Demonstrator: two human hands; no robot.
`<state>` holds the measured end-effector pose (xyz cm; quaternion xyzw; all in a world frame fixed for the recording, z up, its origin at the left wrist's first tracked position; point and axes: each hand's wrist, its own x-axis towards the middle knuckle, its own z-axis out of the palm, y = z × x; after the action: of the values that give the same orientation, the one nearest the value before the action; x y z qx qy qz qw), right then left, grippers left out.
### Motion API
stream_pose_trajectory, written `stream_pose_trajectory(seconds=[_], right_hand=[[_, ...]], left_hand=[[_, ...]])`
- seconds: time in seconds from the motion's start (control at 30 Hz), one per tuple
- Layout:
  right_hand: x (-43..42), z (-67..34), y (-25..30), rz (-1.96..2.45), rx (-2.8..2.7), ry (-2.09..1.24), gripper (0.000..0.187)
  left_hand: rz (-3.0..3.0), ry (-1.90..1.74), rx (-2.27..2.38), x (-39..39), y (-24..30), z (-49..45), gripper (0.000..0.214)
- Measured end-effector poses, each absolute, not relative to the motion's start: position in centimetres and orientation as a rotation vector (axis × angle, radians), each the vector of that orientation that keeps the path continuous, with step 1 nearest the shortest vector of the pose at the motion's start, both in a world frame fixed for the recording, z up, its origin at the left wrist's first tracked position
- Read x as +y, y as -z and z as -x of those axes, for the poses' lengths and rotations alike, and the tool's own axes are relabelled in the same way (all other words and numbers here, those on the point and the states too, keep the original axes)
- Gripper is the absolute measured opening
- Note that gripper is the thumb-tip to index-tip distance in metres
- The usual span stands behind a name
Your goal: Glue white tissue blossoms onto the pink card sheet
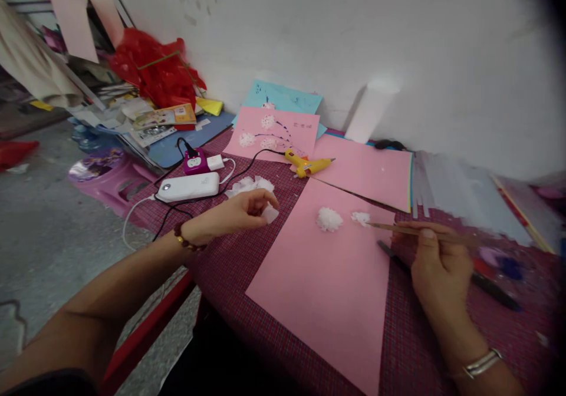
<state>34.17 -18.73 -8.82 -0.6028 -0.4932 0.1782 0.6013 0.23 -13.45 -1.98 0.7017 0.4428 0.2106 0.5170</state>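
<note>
While a power bank (188,187) is lying left of centre, the left hand (248,208) is pinching a scrap (270,213) mid-frame between thumb and fingers. A glue gun (306,164) is resting just above. Right of centre, a puff (329,220) is sitting on the sheet (322,302) beside a tuft (359,217); a stick (398,228), its tip meeting the tuft's edge, is being clamped in the right hand (442,269) at right.

Single head-worn view — above and behind fingers (428,241), facing forward and down; close over table (221,278), wall (300,42) beyond fingers.
</note>
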Motion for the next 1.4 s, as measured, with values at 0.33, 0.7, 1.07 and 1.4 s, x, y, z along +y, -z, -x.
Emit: stream_pose_trajectory(seconds=[0.33, 0.7, 1.07, 1.4], right_hand=[[-18.6, -34.0, 8.5, 1.353, -1.165, -0.4, 0.022], [-18.2, -34.2, 8.8, 1.246, -1.126, -0.498, 0.018], [-18.6, -33.8, 8.7, 1.247, -1.15, -0.594, 0.023], [-18.0, -34.0, 9.1, 1.279, -1.151, -0.539, 0.022]], left_hand=[[-1.129, -0.441, 0.865, -12.9, 3.3, -4.3, 0.022], [-1.706, -0.382, 0.938, -10.9, 2.0, -7.4, 0.017], [-2.279, -0.628, 0.867, -8.4, 1.3, -14.0, 0.026], [-1.932, -0.352, 0.87, -7.5, 3.3, -16.1, 0.021]])
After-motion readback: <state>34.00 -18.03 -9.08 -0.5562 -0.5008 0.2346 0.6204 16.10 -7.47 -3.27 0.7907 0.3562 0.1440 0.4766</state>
